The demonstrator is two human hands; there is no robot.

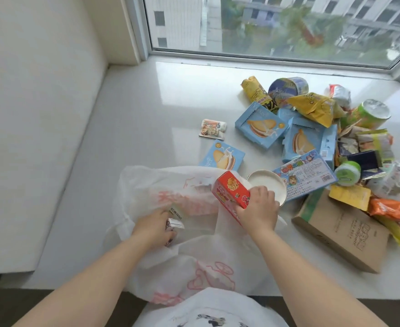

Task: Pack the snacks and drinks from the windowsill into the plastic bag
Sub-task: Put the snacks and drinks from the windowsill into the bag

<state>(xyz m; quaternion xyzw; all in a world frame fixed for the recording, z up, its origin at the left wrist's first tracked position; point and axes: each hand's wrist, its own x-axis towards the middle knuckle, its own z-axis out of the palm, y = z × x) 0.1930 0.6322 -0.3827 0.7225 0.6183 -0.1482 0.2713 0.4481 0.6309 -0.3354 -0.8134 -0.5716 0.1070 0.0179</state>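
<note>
The right hand (258, 210) grips a red cardboard snack box (231, 193) over the translucent white plastic bag (170, 232). Inside that bag, the left hand (153, 228) clasps a small white carton (174, 224). Remaining snacks (312, 128) lie piled right of the bag on the white windowsill (147, 109).

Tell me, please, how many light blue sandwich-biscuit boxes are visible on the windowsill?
3 clearly: one light blue sandwich-biscuit box beside the plastic bag, one mid-sill, one in the pile. Others may be hidden underneath.

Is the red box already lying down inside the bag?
No, the right hand holds the red box above the plastic bag.
</note>
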